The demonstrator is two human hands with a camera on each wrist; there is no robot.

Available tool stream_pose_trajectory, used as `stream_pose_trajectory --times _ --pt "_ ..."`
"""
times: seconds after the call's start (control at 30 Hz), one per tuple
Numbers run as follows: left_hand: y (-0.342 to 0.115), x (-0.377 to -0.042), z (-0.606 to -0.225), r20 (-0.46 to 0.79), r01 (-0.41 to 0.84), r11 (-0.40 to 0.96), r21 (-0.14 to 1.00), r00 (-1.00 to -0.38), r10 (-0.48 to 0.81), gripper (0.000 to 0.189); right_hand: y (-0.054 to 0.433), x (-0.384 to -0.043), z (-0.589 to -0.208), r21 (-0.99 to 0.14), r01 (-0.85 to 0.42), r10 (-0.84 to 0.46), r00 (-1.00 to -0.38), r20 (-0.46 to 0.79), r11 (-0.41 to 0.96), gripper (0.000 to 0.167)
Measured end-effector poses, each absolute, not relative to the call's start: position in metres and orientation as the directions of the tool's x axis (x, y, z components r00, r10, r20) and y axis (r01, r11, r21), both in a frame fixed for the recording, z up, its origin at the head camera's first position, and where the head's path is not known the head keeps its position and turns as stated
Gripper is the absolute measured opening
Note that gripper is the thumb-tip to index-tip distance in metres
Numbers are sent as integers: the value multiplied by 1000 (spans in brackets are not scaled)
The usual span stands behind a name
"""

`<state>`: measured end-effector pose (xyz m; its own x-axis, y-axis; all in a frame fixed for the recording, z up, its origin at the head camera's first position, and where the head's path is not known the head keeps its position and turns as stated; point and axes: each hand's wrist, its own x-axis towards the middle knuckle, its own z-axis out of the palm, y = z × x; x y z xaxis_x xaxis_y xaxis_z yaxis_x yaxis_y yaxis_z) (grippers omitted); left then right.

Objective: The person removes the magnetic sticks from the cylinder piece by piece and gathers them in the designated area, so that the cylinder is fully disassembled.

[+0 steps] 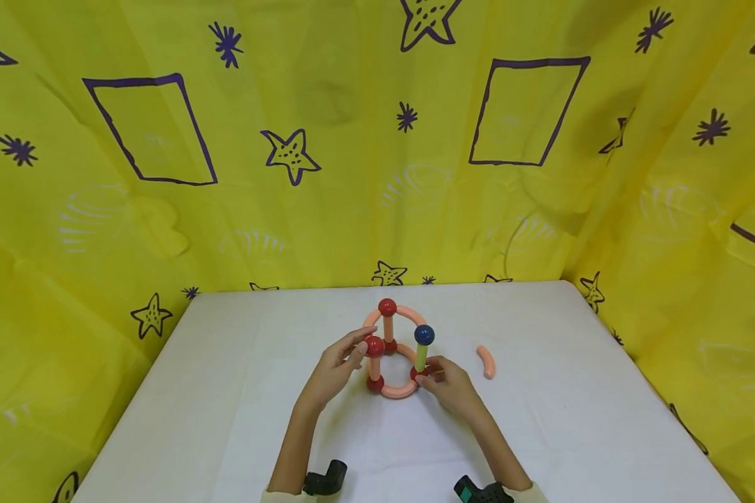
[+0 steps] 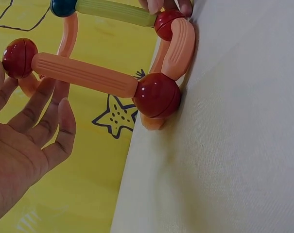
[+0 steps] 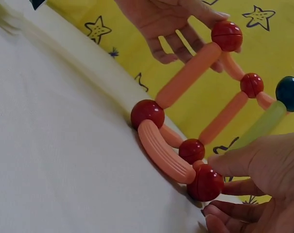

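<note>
A ball-and-rod toy frame stands on the table, its lower ring made of curved orange rods [image 1: 399, 392] and red balls. Two orange upright rods [image 2: 83, 75] and one yellow-green upright rod [image 1: 422, 358] rise from it. Red balls cap the orange uprights; a blue ball [image 1: 424, 334] tops the green one. Curved rods link the back top ball [image 1: 387, 307] to both others. My left hand [image 1: 332, 369] pinches the front-left top red ball [image 3: 227, 36] between thumb and fingers. With thumb and fingers, my right hand [image 1: 454, 388] grips the lower red ball [image 3: 205, 182] under the green rod.
A loose curved orange rod [image 1: 486, 362] lies on the white table [image 1: 579, 391], right of the frame. Yellow patterned cloth [image 1: 340, 230] hangs behind and at both sides of the table. Dark devices are strapped to both wrists.
</note>
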<state>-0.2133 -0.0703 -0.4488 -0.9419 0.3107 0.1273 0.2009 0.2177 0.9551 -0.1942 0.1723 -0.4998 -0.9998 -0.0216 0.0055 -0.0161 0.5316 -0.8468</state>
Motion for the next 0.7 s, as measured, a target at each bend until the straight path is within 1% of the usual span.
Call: stream_pose_trajectory --times 0.07,0.17,0.37,0.53,0.7 --pt "-70 -213 -449 125 197 223 955 -945 303 37 168 -196 -501 -845 -36 -4 -999 40 533 30" --pt "-70 -214 -449 120 192 220 957 -946 302 37 161 -199 -503 -845 -29 34 -998 56 533 28" --pt "-72 -212 -448 122 187 181 966 -940 320 38 150 -200 -504 -804 6 106 -992 71 594 32" --pt "-72 -212 -447 129 191 173 966 -939 319 40 143 -200 -501 -761 35 143 -987 76 648 30" --pt "-73 -212 -446 124 186 173 967 -939 321 40 140 -202 -500 -756 44 157 -985 77 653 26"
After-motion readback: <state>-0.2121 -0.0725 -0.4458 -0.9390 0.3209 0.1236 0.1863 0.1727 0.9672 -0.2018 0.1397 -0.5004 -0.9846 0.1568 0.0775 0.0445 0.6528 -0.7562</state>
